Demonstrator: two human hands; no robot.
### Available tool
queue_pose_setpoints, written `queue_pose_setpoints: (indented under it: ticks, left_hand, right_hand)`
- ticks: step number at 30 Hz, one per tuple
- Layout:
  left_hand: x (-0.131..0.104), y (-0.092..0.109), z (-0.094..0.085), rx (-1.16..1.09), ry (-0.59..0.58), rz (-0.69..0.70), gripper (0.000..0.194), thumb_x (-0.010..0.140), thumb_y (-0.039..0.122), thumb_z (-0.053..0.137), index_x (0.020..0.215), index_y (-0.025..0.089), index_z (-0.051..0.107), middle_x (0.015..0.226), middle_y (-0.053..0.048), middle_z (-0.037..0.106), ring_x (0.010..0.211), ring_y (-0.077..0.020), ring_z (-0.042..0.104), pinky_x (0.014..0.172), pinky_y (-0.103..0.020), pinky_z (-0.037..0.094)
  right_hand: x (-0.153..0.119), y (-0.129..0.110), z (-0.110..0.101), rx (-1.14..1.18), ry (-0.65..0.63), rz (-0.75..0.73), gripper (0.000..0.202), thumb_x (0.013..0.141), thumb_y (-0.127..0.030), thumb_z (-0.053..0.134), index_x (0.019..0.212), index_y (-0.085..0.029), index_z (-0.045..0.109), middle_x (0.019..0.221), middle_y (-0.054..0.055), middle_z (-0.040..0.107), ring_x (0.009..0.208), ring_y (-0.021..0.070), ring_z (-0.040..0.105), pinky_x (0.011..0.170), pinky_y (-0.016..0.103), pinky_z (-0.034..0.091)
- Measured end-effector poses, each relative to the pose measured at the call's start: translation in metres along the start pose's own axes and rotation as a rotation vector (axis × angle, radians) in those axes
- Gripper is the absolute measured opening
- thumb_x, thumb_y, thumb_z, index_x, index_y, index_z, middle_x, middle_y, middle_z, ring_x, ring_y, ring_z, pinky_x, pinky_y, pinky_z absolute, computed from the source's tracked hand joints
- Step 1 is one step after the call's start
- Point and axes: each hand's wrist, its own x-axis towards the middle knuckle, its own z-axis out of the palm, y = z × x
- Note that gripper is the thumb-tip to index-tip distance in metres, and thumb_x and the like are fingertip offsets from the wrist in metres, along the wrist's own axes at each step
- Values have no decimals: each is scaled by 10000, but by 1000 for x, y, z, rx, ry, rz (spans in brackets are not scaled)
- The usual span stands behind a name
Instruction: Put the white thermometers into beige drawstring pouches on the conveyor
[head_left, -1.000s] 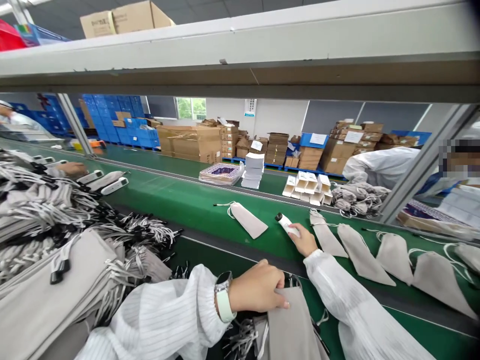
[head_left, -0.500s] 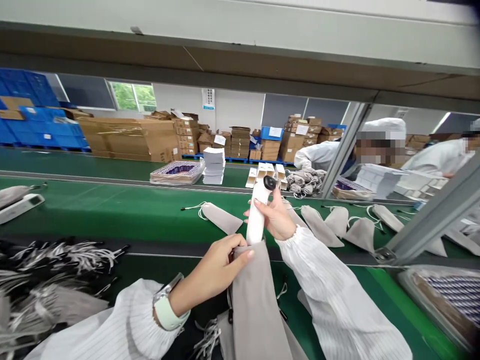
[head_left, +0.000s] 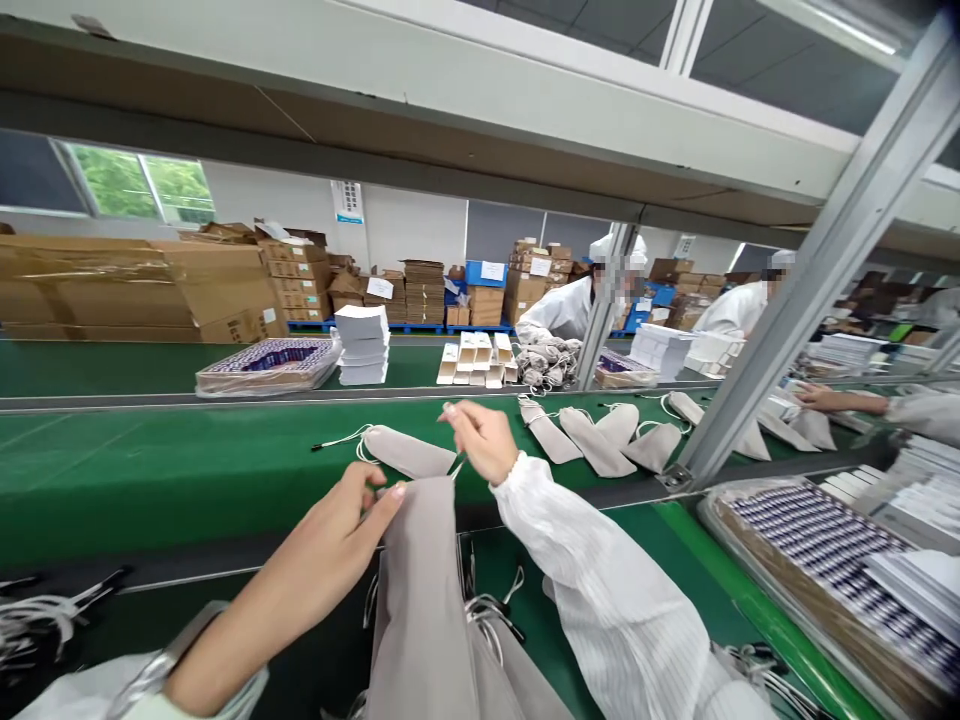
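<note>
A grey fabric drawstring pouch (head_left: 424, 590) stands upright in front of me. My left hand (head_left: 334, 540) is closed on its top left edge, thumb and fingers pinching the cloth. My right hand (head_left: 484, 438) is closed just above the pouch's right top corner, with a thin white drawstring (head_left: 458, 466) running from it down to the pouch. The white device with a black end cannot be seen now. More grey pouches (head_left: 525, 660) lie under and beside the one I hold, with loose cords around them. Another grey pouch (head_left: 411, 452) lies on the green belt just beyond my hands.
Several pouches (head_left: 596, 440) lie along the green belt (head_left: 187, 450) to the right. Small white boxes (head_left: 472, 355) and a paper stack (head_left: 363, 345) stand beyond. A slanted metal post (head_left: 787, 290) rises at right, near a wrapped tray (head_left: 817, 560). Co-workers in white sit across.
The white device has gone out of sight at the pouch's mouth. My right hand has let go of it and now pinches the drawstring. The view has swung to the right.
</note>
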Motion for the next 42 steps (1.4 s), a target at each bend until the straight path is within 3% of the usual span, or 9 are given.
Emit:
queue_pose_setpoints:
  ticks: [3,6,11,14,18,21,27,37,42]
  left_hand:
    - [-13,12,-8,-170,-288,-64,373,783,506,359,612,185,440,515,60,328,459,-87,308,439,-185,261]
    - [-23,21,-12,-417,-294,-129,404,775,528,367,562,184,378,477,77,240,419,-72,182,386,-174,195]
    - [-25,18,-10,-606,68,-4,308,829,453,349,683,200,447,522,61,335,471,-83,276,440,-169,284]
    - [-24,18,-7,-537,104,131,277,850,404,330,721,205,472,551,50,388,505,-88,359,474,-173,331]
    - [-24,20,-3,-171,33,223,232,835,369,352,878,223,527,715,16,525,648,-121,488,585,-202,393]
    - [-20,9,1,130,-316,217,371,747,412,475,1086,262,491,1050,-25,523,919,-192,509,752,-265,412]
    - [-13,-21,24,418,-773,234,723,556,516,624,1181,203,439,1076,-87,528,976,-287,502,801,-362,408]
    - [-22,21,-14,248,-464,502,436,863,456,213,809,171,539,765,-12,537,715,-150,496,652,-238,370]
    - [-76,34,46,410,-450,830,367,867,435,257,839,197,535,801,-21,548,670,-140,487,570,-234,340]
  right_hand:
    - [11,18,-22,-170,152,-38,372,768,-481,405,589,-177,523,468,-29,424,476,85,405,544,216,334]
    - [15,23,-32,-110,69,70,405,795,-466,346,572,-167,503,444,-29,425,428,74,383,486,202,328]
    - [-10,-12,3,331,-726,76,438,692,-457,529,1041,-196,487,688,-28,555,412,35,346,422,167,316]
    - [-26,-32,29,427,-882,-193,500,528,-339,698,963,-185,506,783,-19,549,654,79,508,620,193,410]
    - [-9,-20,9,226,-363,-148,396,624,-349,610,944,-168,463,818,15,557,739,127,540,691,259,432]
    - [13,19,-24,-365,188,219,565,695,-385,531,1171,-190,299,946,72,547,813,183,547,707,320,418]
    - [12,92,-33,-895,27,560,529,624,-281,630,1099,-147,439,952,139,549,910,276,519,720,357,388]
    - [22,49,-29,-888,39,321,470,804,-362,384,1237,-203,294,1181,142,393,1070,277,396,822,403,338]
    - [7,19,-33,-773,-125,219,462,755,-382,483,1177,-215,399,1095,97,493,967,210,500,792,318,393]
